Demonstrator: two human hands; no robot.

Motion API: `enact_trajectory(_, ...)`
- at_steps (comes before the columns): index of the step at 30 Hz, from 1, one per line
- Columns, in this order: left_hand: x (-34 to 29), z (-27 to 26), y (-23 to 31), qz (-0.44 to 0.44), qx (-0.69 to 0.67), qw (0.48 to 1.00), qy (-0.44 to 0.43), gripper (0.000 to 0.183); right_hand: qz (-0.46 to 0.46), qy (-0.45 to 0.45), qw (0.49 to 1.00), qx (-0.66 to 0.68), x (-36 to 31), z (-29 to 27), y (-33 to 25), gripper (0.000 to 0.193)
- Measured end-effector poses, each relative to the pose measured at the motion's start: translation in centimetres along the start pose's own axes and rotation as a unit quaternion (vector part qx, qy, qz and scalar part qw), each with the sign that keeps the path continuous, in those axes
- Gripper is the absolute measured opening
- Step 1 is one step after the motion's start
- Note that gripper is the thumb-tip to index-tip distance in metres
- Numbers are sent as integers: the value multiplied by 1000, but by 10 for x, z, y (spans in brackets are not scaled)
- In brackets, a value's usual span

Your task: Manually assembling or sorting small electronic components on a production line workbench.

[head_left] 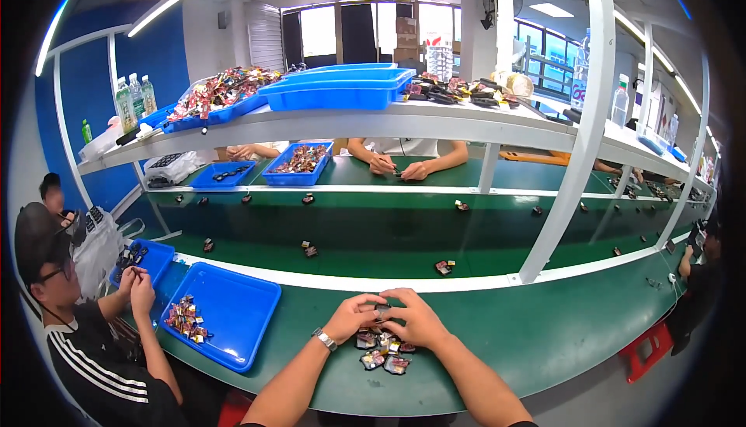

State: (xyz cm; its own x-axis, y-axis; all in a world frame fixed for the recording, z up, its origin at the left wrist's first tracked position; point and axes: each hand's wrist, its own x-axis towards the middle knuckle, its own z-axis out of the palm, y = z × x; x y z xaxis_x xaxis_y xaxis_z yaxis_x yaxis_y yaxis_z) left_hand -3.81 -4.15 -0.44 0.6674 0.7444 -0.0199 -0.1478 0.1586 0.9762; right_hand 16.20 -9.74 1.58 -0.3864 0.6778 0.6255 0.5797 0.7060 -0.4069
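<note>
My left hand, with a metal watch on its wrist, and my right hand meet over the green bench. Their bent fingers close from both sides around a small dark electronic part, mostly hidden by the fingers. Just below and partly under the hands lies a small pile of similar electronic parts, with dark edges and silver, red and yellow pieces on them.
To the left, a blue tray has similar parts in one corner. A co-worker sits beside it. Beyond a white rail, scattered parts lie on a green belt. White posts carry a shelf with blue trays.
</note>
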Motion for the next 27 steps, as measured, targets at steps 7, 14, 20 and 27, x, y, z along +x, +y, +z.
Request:
enact_trajectory(7,1,0,-5,-8,-30,999,18,30,78,5,996,35,-5,12,-1,21)
enact_trajectory(14,4,-7,-14,-8,-48,999,15,31,94,-8,994,52,-4,9,-2,18)
enact_trajectory(20,4,-4,-12,-15,-71,997,13,31,106,5,990,94,-7,12,8,13)
enact_trajectory(27,0,-5,-4,-36,-121,992,-22,33,169,46,976,128,-7,16,11,12)
